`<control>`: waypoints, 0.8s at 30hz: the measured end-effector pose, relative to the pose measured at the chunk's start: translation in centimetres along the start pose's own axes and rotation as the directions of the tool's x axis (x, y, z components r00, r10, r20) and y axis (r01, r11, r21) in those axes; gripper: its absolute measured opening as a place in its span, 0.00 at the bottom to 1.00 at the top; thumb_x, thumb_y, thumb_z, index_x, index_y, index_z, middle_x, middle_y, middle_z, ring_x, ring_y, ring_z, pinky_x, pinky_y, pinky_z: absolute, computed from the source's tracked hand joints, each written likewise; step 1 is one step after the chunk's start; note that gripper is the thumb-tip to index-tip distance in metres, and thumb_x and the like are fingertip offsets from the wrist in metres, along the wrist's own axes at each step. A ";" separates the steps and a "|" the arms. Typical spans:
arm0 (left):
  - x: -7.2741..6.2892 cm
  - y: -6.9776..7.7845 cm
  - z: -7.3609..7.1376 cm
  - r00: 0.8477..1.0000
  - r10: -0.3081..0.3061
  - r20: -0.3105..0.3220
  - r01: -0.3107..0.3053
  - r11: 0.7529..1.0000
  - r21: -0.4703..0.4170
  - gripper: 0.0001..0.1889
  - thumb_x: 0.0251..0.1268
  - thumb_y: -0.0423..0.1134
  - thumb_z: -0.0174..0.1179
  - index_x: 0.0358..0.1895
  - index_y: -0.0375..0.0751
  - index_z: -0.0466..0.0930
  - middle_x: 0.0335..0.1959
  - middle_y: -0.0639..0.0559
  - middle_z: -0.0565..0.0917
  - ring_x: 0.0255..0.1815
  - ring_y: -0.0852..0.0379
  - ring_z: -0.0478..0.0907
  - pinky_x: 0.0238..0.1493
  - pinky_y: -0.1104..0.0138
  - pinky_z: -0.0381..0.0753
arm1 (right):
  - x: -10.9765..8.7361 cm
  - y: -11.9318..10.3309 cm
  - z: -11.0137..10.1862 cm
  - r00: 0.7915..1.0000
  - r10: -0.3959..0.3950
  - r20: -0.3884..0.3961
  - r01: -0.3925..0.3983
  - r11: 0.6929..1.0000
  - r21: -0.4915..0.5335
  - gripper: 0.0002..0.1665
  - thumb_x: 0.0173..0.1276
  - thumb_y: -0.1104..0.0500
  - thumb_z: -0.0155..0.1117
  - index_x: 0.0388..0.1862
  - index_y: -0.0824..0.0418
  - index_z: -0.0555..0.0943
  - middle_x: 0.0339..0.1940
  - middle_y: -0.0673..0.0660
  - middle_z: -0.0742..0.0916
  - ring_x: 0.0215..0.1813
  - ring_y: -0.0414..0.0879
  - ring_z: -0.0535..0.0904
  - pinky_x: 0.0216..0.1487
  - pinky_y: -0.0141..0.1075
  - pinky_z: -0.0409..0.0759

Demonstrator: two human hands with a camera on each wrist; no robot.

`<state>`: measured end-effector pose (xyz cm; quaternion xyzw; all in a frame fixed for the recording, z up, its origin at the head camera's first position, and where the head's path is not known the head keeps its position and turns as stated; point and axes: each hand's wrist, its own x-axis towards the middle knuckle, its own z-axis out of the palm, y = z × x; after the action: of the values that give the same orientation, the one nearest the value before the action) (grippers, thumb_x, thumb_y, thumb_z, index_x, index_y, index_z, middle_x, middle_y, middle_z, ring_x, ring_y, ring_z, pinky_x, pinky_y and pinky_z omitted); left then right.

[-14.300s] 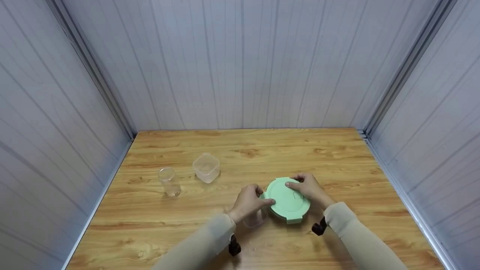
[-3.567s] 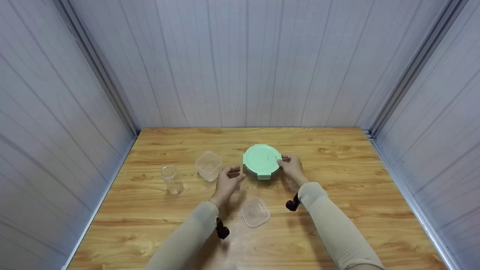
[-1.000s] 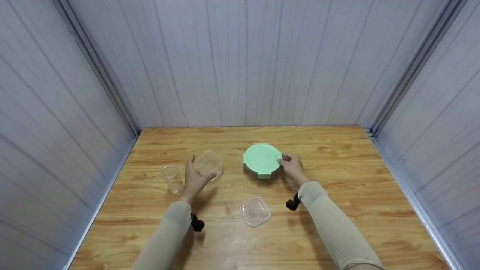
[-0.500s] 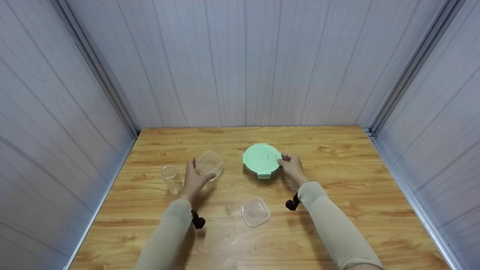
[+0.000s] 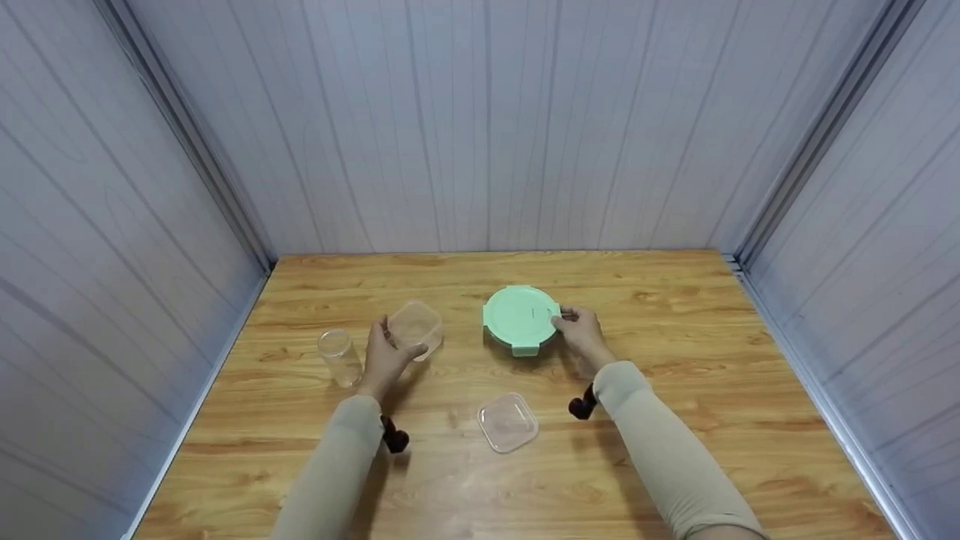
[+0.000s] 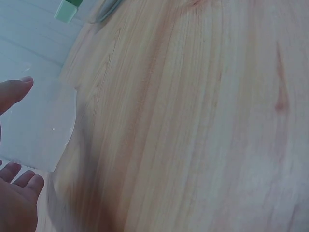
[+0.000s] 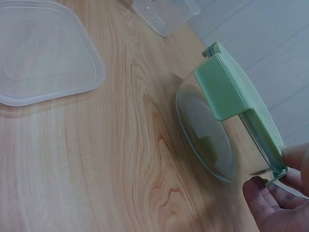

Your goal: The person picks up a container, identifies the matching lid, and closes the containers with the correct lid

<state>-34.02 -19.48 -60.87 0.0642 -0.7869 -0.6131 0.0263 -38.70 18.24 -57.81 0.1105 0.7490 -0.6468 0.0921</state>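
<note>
My left hand (image 5: 386,361) spans a clear square plastic container (image 5: 415,330), thumb at its near side and fingers at its left side. In the left wrist view the container's wall (image 6: 43,125) shows between thumb and fingers. My right hand (image 5: 585,336) pinches the right-hand latch of a round glass food container with a pale green lid (image 5: 521,315), thumb on top and fingers beneath. Seen from the right wrist, the glass bowl (image 7: 203,130) stands on the table, and its near latch (image 7: 219,87) hangs folded down over the rim.
A clear square lid (image 5: 508,423) lies flat on the wooden table (image 5: 675,315) between the forearms. Just left of the left hand stands a clear cylindrical jar (image 5: 341,358). Panelled walls (image 5: 480,127) enclose the table at the back and sides.
The round container went from the near right to the back middle. My left hand left its side and moved left to the square container. Over the last second both hands stay almost still.
</note>
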 end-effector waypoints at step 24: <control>0.5 0.4 0.3 1.000 0.018 -0.013 -0.018 1.000 -0.010 0.51 0.63 0.37 0.78 0.82 0.29 0.55 0.82 0.30 0.63 0.82 0.31 0.64 0.83 0.42 0.67 | 0.1 0.1 0.1 0.999 -0.028 -0.027 0.027 0.999 -0.032 0.27 0.85 0.62 0.60 0.77 0.71 0.74 0.71 0.70 0.80 0.74 0.59 0.77 0.78 0.51 0.76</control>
<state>-34.60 -19.18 -60.56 0.0609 -0.7843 -0.6163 0.0372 -38.77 18.20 -57.94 0.1075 0.7618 -0.6345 0.0744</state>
